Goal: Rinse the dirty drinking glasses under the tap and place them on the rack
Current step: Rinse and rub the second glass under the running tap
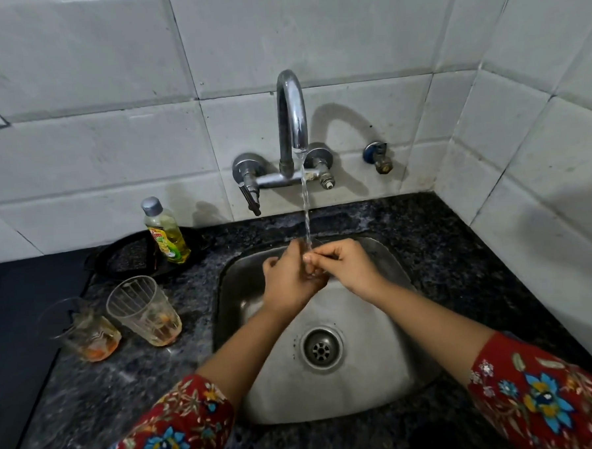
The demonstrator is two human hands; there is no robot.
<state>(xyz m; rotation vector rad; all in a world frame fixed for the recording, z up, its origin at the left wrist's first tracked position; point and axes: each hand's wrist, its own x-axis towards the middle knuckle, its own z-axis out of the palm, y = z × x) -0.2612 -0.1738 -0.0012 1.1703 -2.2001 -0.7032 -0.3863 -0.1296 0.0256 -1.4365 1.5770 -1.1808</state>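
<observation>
Two ribbed glasses [145, 311], orange dregs inside, stand on my bench [131, 380]; left hand [290, 279] and right hand [345, 269] grip a clear glass [311, 257] under the tap [292, 121].

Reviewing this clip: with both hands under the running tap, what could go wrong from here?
1. Wet hands: the left hand and right hand are under the stream, so the ribbed glass could slip when picked up.
2. The second dirty glass stands close beside it on the counter; reaching for one may knock the other.
3. No rack is in view.
</observation>
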